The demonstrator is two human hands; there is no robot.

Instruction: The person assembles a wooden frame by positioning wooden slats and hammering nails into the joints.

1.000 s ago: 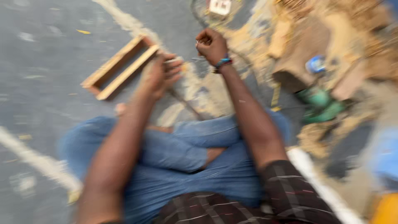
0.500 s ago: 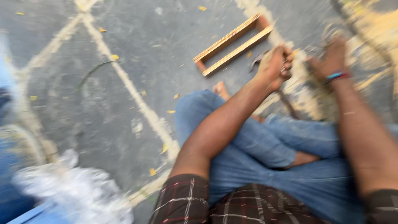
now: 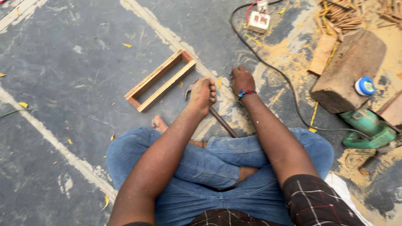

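Observation:
I sit cross-legged on a grey concrete floor. My left hand (image 3: 202, 95) is closed around a claw hammer (image 3: 221, 120); its metal claw head pokes out on the left of my fist and its dark handle slants down-right toward my knee. My right hand (image 3: 242, 79), with a beaded wristband, rests fingertips-down on the floor just right of the hammer, fingers pinched on something too small to make out. A narrow rectangular wooden frame (image 3: 161, 79) lies flat on the floor just left of my left hand.
A white power socket box (image 3: 258, 21) with a black cable (image 3: 289, 83) lies ahead. A big wooden block (image 3: 349, 71) carrying a blue-and-white tape roll (image 3: 365, 85), a green power tool (image 3: 368, 127), wood offcuts (image 3: 339, 14) and sawdust fill the right side.
The view swung left and back again and is now sharp. My hands stay close together by the frame, the left still gripping the hammer.

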